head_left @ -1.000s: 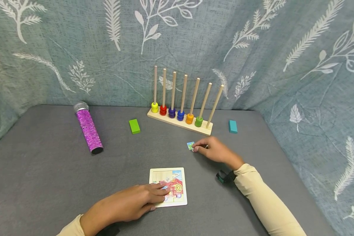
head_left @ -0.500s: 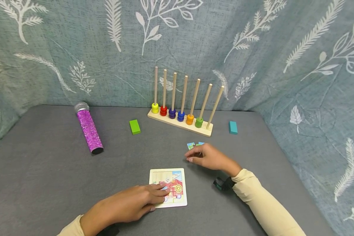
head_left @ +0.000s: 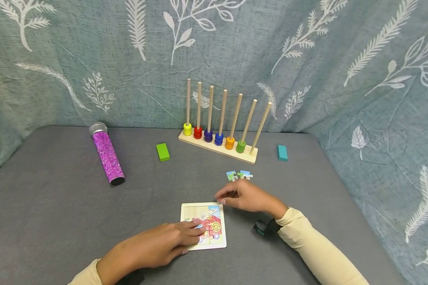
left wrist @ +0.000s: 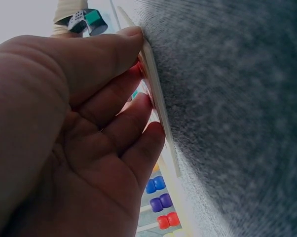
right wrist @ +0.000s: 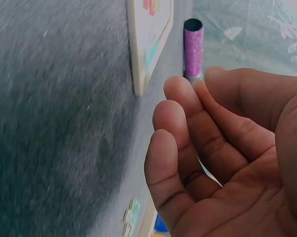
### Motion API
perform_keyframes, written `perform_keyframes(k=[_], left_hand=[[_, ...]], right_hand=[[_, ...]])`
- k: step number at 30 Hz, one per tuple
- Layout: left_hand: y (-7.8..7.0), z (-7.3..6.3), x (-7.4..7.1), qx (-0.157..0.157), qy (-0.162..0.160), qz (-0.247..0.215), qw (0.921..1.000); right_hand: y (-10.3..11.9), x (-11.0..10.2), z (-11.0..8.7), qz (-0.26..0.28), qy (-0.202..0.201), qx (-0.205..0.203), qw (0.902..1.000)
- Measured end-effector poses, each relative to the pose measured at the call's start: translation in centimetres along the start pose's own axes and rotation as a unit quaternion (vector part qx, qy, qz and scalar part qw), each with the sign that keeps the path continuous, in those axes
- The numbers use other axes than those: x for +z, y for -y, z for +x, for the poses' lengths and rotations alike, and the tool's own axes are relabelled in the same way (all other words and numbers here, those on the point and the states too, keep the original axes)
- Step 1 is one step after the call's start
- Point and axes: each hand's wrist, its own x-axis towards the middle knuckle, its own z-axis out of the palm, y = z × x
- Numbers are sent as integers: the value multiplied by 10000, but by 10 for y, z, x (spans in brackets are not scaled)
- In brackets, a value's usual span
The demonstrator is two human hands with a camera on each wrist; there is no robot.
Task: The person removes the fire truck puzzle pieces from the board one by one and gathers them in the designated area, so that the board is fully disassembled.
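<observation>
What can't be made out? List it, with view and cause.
Head: lower left corner of the puzzle, under the left hand.
Head: details on the loose pieces, too small.
Right wrist: part of the puzzle, cut off by the top edge.
Right wrist: whether the right hand pinches anything; its fingers block the view.

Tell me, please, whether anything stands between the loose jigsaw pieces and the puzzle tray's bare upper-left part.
Yes: in the head view, the right hand partly blocks the line from the loose jigsaw pieces, by the upper-right corner of the puzzle tray. Nothing else visible does; the left hand rests lower on the tray.
</observation>
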Motion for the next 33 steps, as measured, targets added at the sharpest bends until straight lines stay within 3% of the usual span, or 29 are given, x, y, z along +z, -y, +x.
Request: perform_keyframes(k=[18, 33], left_hand=[[-2, 1, -2, -114, 55, -22, 9999], [-2, 2, -3, -182, 95, -161, 9997]], right_hand=[[17, 6, 10, 150, 429, -92, 9989], [15, 13, 18, 129, 920, -123, 9956]])
